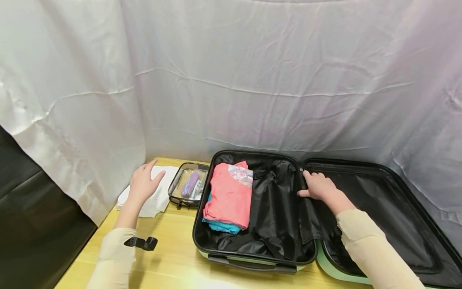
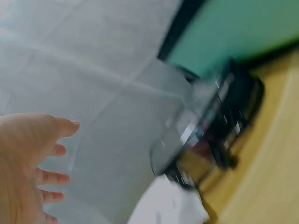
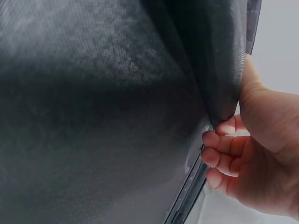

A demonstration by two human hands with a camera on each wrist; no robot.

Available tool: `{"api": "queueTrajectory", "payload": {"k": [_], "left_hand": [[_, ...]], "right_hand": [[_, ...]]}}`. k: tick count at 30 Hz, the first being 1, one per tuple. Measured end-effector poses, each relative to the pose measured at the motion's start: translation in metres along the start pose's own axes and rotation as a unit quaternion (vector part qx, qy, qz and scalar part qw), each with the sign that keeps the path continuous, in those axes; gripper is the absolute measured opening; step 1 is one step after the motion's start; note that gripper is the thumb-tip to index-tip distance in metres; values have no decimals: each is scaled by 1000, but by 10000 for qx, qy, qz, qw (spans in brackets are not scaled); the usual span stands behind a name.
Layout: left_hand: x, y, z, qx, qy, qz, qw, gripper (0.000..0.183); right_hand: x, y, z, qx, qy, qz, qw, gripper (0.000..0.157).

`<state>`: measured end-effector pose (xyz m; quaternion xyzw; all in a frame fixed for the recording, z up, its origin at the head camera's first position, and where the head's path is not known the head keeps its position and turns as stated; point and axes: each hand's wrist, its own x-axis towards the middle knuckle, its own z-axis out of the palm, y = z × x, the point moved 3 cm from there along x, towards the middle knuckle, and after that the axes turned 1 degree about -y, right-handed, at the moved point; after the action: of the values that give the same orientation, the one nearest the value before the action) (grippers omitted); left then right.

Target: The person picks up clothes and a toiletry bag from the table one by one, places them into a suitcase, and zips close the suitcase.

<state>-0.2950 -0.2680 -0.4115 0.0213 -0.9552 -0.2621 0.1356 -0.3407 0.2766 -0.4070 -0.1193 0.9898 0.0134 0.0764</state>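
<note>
Clock set on the left half of the case (image 1: 272, 200), 12 toward the curtain (image 1: 234, 80). Case lies open on the table (image 1: 177, 241), green shell outside, black lining inside; its right half (image 1: 382, 208) lies at 3 o'clock, alongside. Right hand (image 1: 319, 185) between 2 and 3, at the hinge side, pinching the edge of a black flap (image 1: 308, 218) between thumb and fingers; the right wrist view shows the fabric folded at the grip, remaining fingertips bent close below it. Flap hangs from the hand toward 4 o'clock, along the seam between the halves. Left hand (image 1: 143, 182) out between 9 and 10, raised, holding nothing, fingers loose and thumb apart. White cloth (image 1: 159, 202) on the table at 9, just behind and beside that hand in the head view. Between cloth and case, a clear pouch (image 1: 180, 190) with black trim, close against the case's 9-to-10 side, a purple item (image 1: 190, 184) inside; further contents too small to tell. Left wrist view blurred around the pouch. Within the case, toward 9, a pink shirt (image 1: 229, 196) with a printed patch at its 1 o'clock corner, folded on top of a blue garment (image 1: 223, 227) that shows at 7. Carry handle (image 1: 252, 265) at 6.
</note>
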Motion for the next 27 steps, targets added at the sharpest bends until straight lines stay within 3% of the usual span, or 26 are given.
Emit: {"api": "queueTrajectory", "payload": {"k": [9, 19, 27], "left_hand": [[7, -42, 18, 377, 159, -28, 9992, 54], [16, -82, 35, 327, -247, -1031, 9938, 60], [23, -93, 38, 552, -490, -1266, 9892, 61]], "right_hand": [[0, -1, 1, 38, -44, -17, 10000, 82], [1, -1, 1, 115, -169, 57, 9998, 82], [3, 0, 4, 206, -275, 160, 9993, 86]]}}
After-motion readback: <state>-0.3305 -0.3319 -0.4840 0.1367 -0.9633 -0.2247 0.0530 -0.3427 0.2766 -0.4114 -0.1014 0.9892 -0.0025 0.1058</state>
